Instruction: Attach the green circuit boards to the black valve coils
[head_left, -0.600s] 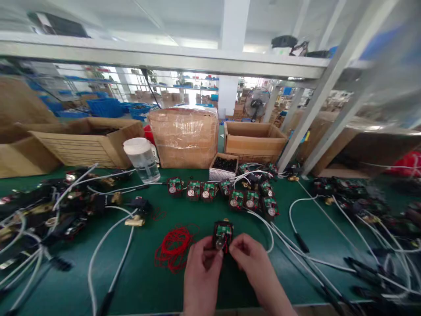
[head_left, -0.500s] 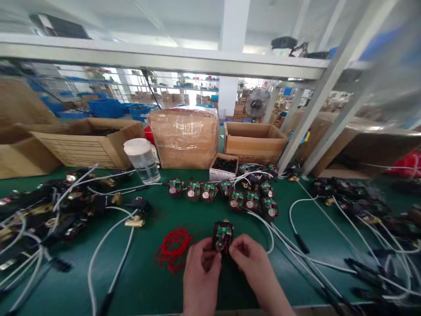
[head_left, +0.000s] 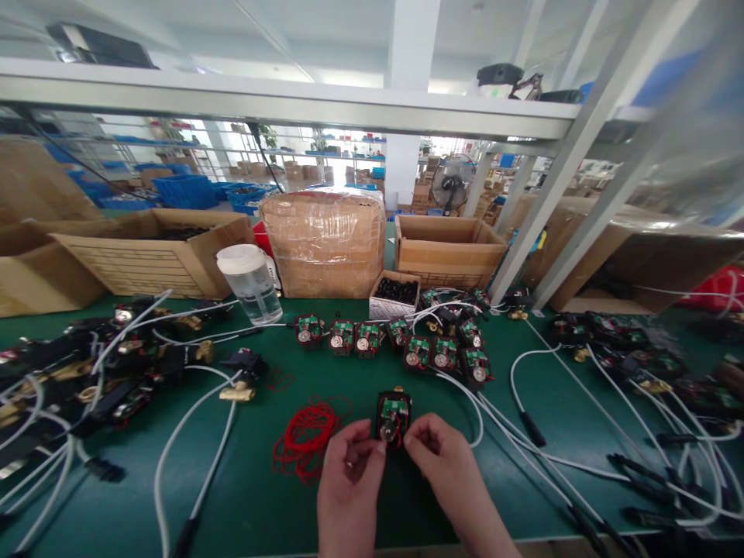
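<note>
A small black housing [head_left: 395,411] with a green circuit board, a round silvery part and thin red wires lies on the green table in front of me, a brass fitting at its far end. My left hand [head_left: 352,477] is at its lower left, thumb and a finger closed together by the round part; what is between them is too small to make out. On the other side, my right hand [head_left: 440,457] pinches at a red wire [head_left: 401,434] along the housing's right edge. Left of my hands lies a loose coil of red wire [head_left: 308,434].
Several similar housings [head_left: 445,353] sit farther back, near a small box of black parts [head_left: 395,298]. A lidded water jug [head_left: 249,283] stands left of a wrapped carton [head_left: 325,244]. Piles of units with white cables [head_left: 168,457] flank both sides. A shelf beam [head_left: 291,101] crosses above.
My left hand has shifted slightly left and its index finger has come away from the housing's side. The right hand stays nearly in place. The housing has hardly moved.
</note>
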`<action>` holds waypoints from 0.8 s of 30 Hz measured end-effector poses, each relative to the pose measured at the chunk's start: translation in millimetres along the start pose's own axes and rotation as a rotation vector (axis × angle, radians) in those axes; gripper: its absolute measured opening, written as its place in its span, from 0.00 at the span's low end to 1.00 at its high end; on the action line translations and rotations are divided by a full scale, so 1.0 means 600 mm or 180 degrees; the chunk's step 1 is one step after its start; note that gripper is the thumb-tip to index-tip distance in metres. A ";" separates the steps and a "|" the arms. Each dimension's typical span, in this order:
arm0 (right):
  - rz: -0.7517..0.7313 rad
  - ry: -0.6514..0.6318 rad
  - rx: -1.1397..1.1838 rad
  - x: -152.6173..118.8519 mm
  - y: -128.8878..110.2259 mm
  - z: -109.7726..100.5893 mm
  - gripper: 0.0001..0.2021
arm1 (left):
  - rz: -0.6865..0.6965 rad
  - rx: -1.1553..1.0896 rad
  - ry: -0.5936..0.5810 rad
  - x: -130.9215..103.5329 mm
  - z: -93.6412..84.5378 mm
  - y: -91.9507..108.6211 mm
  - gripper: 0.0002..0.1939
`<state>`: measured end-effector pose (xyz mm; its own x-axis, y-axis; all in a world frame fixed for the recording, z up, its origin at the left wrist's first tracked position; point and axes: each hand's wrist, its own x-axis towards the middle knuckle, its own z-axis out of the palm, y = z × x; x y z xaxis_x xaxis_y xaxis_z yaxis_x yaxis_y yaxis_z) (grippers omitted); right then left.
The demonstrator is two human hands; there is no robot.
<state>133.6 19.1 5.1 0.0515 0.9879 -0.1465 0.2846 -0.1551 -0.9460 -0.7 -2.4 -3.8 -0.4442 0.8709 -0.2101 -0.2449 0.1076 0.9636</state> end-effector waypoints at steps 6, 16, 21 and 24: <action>-0.0023 -0.0017 0.0000 -0.002 -0.005 0.000 0.06 | -0.0202 -0.0074 0.0070 0.004 0.002 0.014 0.20; -0.0072 -0.0009 -0.0072 -0.001 -0.002 0.003 0.07 | -0.0113 0.0186 0.0050 0.021 0.002 0.018 0.22; -0.0155 0.0032 -0.0110 -0.002 -0.006 0.003 0.06 | -0.0108 0.0429 -0.0250 0.031 -0.004 0.018 0.21; -0.0210 0.0094 -0.0151 -0.003 -0.009 0.003 0.06 | -0.0009 0.0582 -0.0447 0.033 -0.010 0.021 0.20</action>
<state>130.2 18.4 10.0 0.0591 0.9954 -0.0750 0.3332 -0.0905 -0.9385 -17.9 13.4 2.9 -0.3162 0.9273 -0.2002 -0.0800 0.1842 0.9796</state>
